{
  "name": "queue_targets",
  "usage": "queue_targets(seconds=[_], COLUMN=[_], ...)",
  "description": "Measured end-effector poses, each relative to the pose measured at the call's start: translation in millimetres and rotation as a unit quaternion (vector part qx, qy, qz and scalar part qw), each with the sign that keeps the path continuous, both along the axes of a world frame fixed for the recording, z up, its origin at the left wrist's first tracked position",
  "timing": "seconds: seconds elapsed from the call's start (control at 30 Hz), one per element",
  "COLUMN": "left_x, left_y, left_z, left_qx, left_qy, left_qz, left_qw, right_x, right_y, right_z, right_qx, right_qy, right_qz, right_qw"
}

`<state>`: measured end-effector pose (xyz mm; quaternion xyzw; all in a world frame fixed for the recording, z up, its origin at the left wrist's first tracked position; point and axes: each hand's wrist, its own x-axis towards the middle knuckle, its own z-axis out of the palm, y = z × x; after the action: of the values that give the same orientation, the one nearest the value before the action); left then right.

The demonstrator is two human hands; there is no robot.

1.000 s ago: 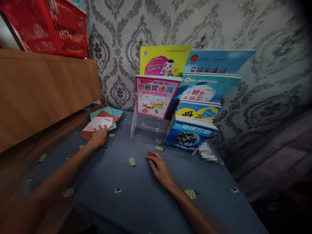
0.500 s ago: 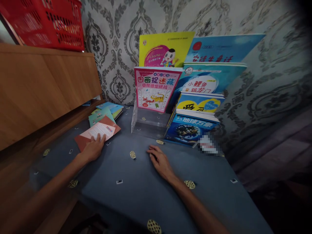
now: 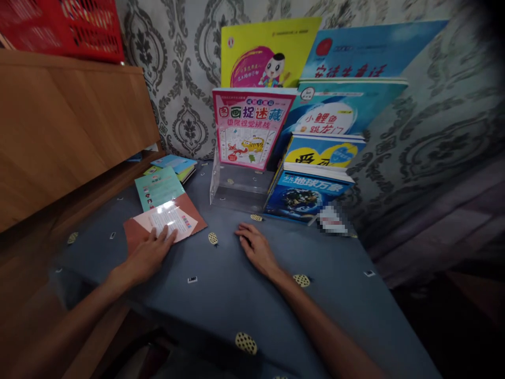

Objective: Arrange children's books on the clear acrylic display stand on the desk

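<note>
My left hand (image 3: 152,255) lies with fingers spread on a brown-and-pink book (image 3: 173,217), pressing its near edge against the cloth. Partly under that book is a green book (image 3: 155,188), and behind it a small pile with a blue book (image 3: 179,164) on top. My right hand (image 3: 256,247) rests on the tablecloth (image 3: 221,310), fingers loosely bent and holding nothing. In front of it stands a clear acrylic book rack (image 3: 240,195). A pink picture book (image 3: 252,129) leans in its left column, with a yellow book (image 3: 268,52) behind.
The rack's right column holds several books, the front one a blue earth book (image 3: 303,197). A pixelated white item (image 3: 333,220) lies beside it. On the left a wooden cabinet (image 3: 74,137) carries a red basket (image 3: 90,31). Patterned wallpaper (image 3: 189,126) is behind.
My left hand has slid the brown-and-pink book towards me, uncovering more of the green book. My right hand stays almost in place. The view has tipped slightly downward.
</note>
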<state>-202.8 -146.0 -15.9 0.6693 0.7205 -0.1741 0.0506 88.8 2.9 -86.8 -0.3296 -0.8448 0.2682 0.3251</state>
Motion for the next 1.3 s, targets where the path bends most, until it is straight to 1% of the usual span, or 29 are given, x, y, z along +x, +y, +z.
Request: queue_targets(seconds=[0.17, 0.27, 0.33, 0.47, 0.6, 0.67, 0.73, 0.8, 0.83, 0.93, 1.07, 1.2, 1.3], left_x=[7.8, 14.1, 19.4, 33.2, 53.2, 65.8, 78.5, 88.8, 92.6, 97.4, 94.5, 91.3, 90.6], left_y=[-12.6, -19.7, -22.9, -21.8, -10.9, -4.3, 1.6, 5.9, 7.4, 10.7, 14.3, 15.1, 13.5], left_z=[-12.4, -19.7, -20.8, -13.8, -5.6, -2.6, 1.1, 5.3, 7.3, 10.2, 5.6, 3.0, 3.8], left_qx=[-0.003, 0.003, -0.001, -0.030, -0.064, -0.060, -0.062, -0.070, -0.073, -0.080, -0.087, -0.099, -0.095], left_qy=[-0.019, -0.045, -0.062, -0.109, -0.164, -0.194, -0.232, -0.263, -0.271, -0.275, -0.271, -0.273, -0.286], left_qz=[-0.039, -0.089, -0.121, -0.189, -0.254, -0.293, -0.340, -0.368, -0.370, -0.363, -0.387, -0.387, -0.386], left_qw=[0.999, 0.995, 0.991, 0.975, 0.951, 0.934, 0.909, 0.889, 0.886, 0.887, 0.877, 0.875, 0.872], right_x=[0.6, 1.4, 1.0, -3.0, -6.5, -7.7, -9.8, -13.4, -15.6, -21.4, -21.6, -9.8, 6.6], right_y=[-7.5, -14.7, -20.0, -30.9, -41.9, -47.5, -52.5, -55.6, -56.0, -50.8, -32.0, -18.1, -19.4], right_z=[7.6, 13.7, 17.5, 23.5, 27.8, 30.0, 32.1, 33.5, 33.6, 31.4, 25.0, 19.2, 16.7], right_qx=[0.000, 0.010, 0.026, 0.063, 0.061, 0.053, 0.048, 0.047, 0.047, 0.046, 0.046, 0.040, 0.038], right_qy=[-0.005, 0.000, 0.003, -0.003, -0.047, -0.055, -0.052, -0.056, -0.062, -0.080, -0.106, -0.145, -0.164], right_qz=[0.013, 0.024, 0.034, 0.082, 0.152, 0.170, 0.181, 0.193, 0.195, 0.192, 0.166, 0.131, 0.106], right_qw=[1.000, 1.000, 0.999, 0.995, 0.985, 0.983, 0.981, 0.979, 0.978, 0.977, 0.979, 0.980, 0.980])
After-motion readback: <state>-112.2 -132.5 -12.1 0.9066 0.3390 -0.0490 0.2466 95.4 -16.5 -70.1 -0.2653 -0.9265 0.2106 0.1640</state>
